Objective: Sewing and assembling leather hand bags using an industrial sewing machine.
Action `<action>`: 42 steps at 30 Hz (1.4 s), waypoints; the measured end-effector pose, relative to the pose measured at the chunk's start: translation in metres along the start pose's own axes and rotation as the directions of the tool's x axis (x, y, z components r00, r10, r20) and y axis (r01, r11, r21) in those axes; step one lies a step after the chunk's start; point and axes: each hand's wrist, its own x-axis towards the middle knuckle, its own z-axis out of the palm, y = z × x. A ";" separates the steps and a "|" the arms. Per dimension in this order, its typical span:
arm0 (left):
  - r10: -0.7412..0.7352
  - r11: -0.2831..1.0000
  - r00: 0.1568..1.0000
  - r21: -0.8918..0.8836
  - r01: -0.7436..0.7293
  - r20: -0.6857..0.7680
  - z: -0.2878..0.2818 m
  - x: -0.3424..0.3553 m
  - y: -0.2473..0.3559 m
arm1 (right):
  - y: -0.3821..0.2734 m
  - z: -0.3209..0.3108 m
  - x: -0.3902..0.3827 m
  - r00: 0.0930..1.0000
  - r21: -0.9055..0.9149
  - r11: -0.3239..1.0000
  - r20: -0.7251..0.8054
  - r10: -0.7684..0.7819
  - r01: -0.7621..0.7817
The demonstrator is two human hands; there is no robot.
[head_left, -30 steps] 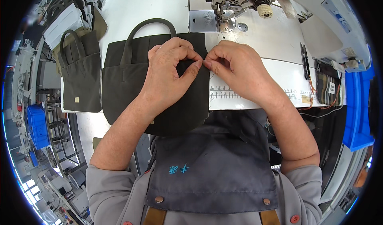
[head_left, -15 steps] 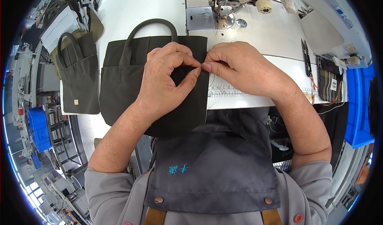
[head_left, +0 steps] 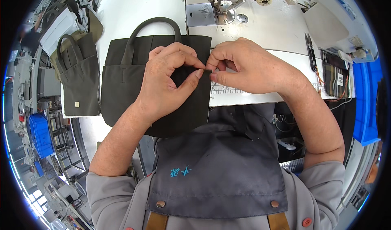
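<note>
A dark olive handbag panel (head_left: 122, 95) with a looped handle (head_left: 157, 22) lies flat on the white table in front of me. My left hand (head_left: 165, 77) rests over it and pinches the fabric at its right edge between thumb and forefinger. My right hand (head_left: 250, 69) meets it there from the right, with its thumb and fingertips closed on the same edge. What exactly lies between the fingertips is too small to make out. A smaller dark olive bag piece (head_left: 82, 87), also with a handle, lies to the left.
A sewing machine (head_left: 223, 16) stands beyond my right hand. Black thread snips (head_left: 310, 52) and a striped pouch (head_left: 336, 81) lie at the right. A printed ruler scale (head_left: 232, 90) runs along the table's near edge. Blue bins (head_left: 40, 134) stand at the far left.
My right hand's thumb has shifted slightly lower, and its fingers have spread a little at the edge. The left hand keeps its pinch. The view has moved slightly.
</note>
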 end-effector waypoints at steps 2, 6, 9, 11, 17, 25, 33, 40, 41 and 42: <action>-0.011 1.000 1.000 -0.023 0.011 0.008 -0.002 -0.001 -0.003 | 0.003 0.001 -0.004 0.999 0.019 0.999 -0.001 -0.035 0.035; -0.092 0.971 0.995 -0.216 0.098 0.040 -0.005 -0.001 -0.008 | 0.003 0.025 -0.017 0.953 0.101 0.980 -0.268 -0.137 0.169; -0.113 0.961 0.991 -0.244 0.129 0.076 -0.008 -0.001 -0.006 | -0.003 0.049 -0.023 0.872 0.040 0.980 -0.464 -0.156 0.196; -0.128 0.958 0.986 -0.244 0.150 0.106 -0.011 -0.001 -0.001 | -0.004 0.060 -0.027 0.828 -0.007 0.987 -0.543 -0.138 0.160; -0.160 0.964 0.955 -0.170 0.205 0.249 -0.018 -0.001 0.009 | -0.004 0.072 -0.032 0.765 -0.054 0.987 -0.627 -0.149 0.148; -0.143 0.958 0.960 -0.209 0.195 0.242 -0.018 -0.003 0.007 | -0.006 0.077 -0.030 0.732 -0.095 0.986 -0.661 -0.164 0.134; -0.137 0.979 0.959 -0.111 0.169 0.246 -0.016 0.002 0.012 | -0.007 0.078 -0.028 0.716 -0.119 0.985 -0.676 -0.173 0.126; -0.141 0.990 0.951 0.040 0.135 0.277 -0.017 0.009 0.017 | -0.005 0.081 -0.028 0.704 -0.114 0.986 -0.691 -0.165 0.119; -0.142 0.990 0.951 0.040 0.136 0.276 -0.017 0.009 0.017 | -0.005 0.080 -0.028 0.716 -0.108 0.988 -0.681 -0.157 0.115; -0.139 0.990 0.950 0.038 0.134 0.279 -0.018 0.010 0.017 | -0.005 0.079 -0.028 0.727 -0.101 0.989 -0.670 -0.149 0.110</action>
